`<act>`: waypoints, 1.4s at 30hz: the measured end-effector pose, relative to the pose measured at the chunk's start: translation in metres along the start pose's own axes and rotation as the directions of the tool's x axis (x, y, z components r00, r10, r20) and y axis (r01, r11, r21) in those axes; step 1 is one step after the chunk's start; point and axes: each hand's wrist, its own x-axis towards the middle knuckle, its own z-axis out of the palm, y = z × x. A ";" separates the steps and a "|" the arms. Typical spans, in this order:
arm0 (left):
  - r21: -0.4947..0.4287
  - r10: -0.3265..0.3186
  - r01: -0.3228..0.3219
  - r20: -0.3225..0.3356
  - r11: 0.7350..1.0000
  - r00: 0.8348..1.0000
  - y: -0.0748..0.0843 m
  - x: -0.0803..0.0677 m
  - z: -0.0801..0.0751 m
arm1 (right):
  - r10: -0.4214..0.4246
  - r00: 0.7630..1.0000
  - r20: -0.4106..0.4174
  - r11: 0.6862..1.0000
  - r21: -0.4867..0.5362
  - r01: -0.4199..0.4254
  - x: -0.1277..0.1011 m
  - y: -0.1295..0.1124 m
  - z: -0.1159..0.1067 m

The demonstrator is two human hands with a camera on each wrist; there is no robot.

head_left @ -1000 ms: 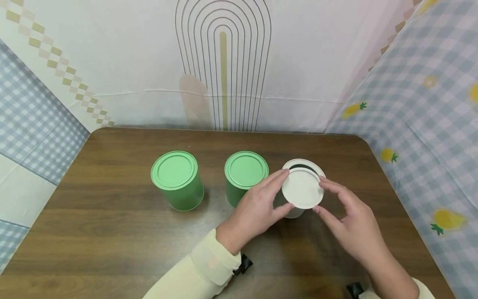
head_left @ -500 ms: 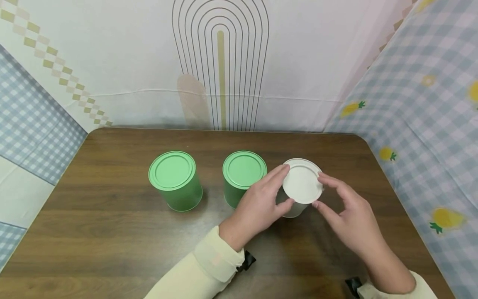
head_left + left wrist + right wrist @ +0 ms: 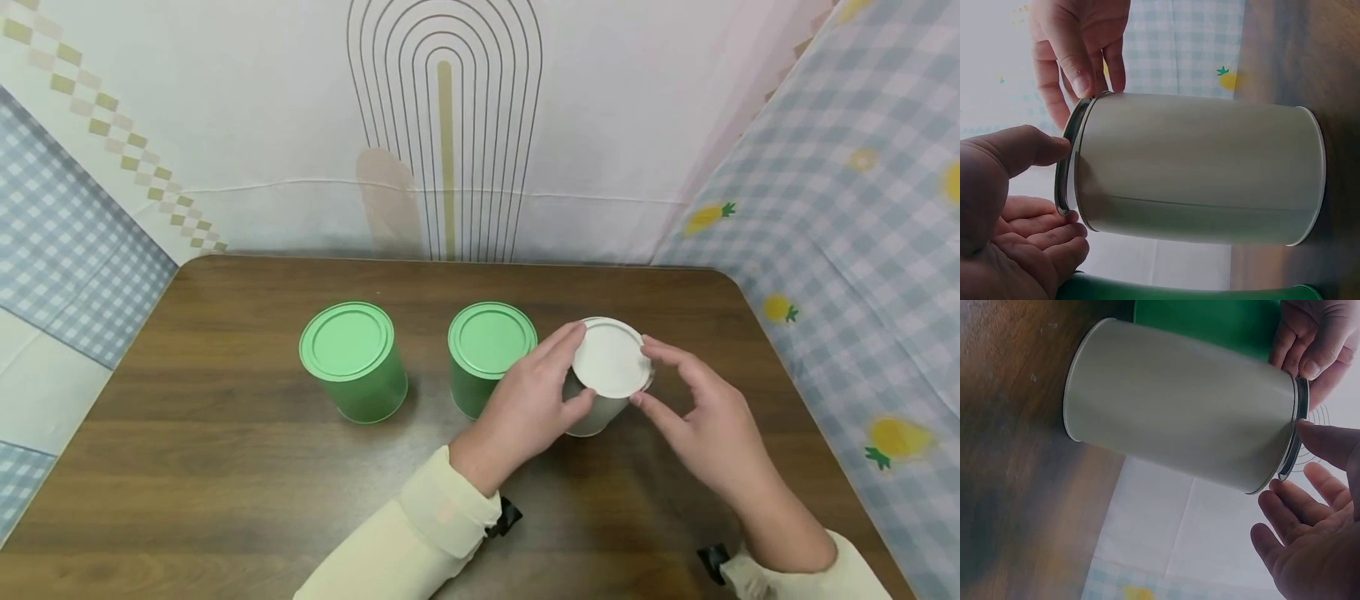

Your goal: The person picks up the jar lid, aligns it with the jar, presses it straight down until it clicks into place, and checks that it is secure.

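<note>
A white round lid [image 3: 611, 360] lies over the mouth of a white can [image 3: 596, 414], which stands upright on the table. In the left wrist view the lid's rim [image 3: 1065, 169] sits tilted, with a gap between it and the can's top edge. My left hand [image 3: 528, 404] pinches the lid's left side between thumb and fingers. On the right side my right hand [image 3: 708, 429] holds its edge the same way, the thumb nearer me. The right wrist view also shows the lid [image 3: 1295, 440] askew on the can [image 3: 1179, 403].
Just left of the white can stands a green can [image 3: 492, 340] with its lid on, partly behind my left hand. Another lidded green can [image 3: 347, 342] is farther left. The wooden table [image 3: 225, 467] ends at a patterned cloth [image 3: 622, 125] behind; checked cloth hangs at the sides.
The lid has moved away from me over the white can, covering the dark opening seen a second ago. It has also shifted slightly right, with both hands following. The green cans stay put.
</note>
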 end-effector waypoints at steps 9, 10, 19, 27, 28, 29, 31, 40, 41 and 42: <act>0.027 -0.077 0.075 0.071 0.997 0.995 0.007 0.007 0.002 | 0.032 0.999 0.024 0.999 0.009 -0.032 0.005 0.004 -0.002; 0.027 -0.078 0.076 0.071 0.997 0.994 0.007 0.007 0.002 | 0.036 0.999 0.028 0.999 0.012 -0.037 0.005 0.004 -0.002; 0.004 -0.076 0.076 0.069 0.997 0.995 0.006 0.008 0.002 | 0.062 0.997 0.046 0.997 0.046 -0.064 0.007 0.003 -0.002; 0.019 -0.072 0.071 0.049 0.997 0.996 0.003 0.008 0.005 | 0.103 0.990 0.094 0.992 0.068 -0.110 0.009 0.003 0.000; 0.028 -0.066 0.064 0.042 0.998 0.997 0.003 0.008 0.005 | 0.109 0.989 0.096 0.991 0.065 -0.116 0.009 0.003 0.000; 0.033 -0.059 0.058 0.034 0.998 0.998 0.003 0.008 0.005 | 0.117 0.988 0.100 0.990 0.063 -0.123 0.009 0.003 0.001; 0.047 -0.049 0.048 0.019 0.998 0.999 0.004 0.008 0.006 | 0.125 0.987 0.105 0.990 0.059 -0.132 0.009 0.003 0.001; 0.104 -0.071 0.065 0.055 0.992 0.996 0.005 0.009 0.005 | 0.147 0.979 0.139 0.987 0.042 -0.154 0.012 0.003 0.002; 0.104 -0.075 0.069 0.061 0.992 0.995 0.005 0.008 0.004 | 0.150 0.979 0.141 0.987 0.040 -0.157 0.012 0.003 0.001; 0.106 -0.080 0.072 0.067 0.992 0.995 0.005 0.008 0.004 | 0.150 0.979 0.141 0.987 0.037 -0.157 0.012 0.002 0.001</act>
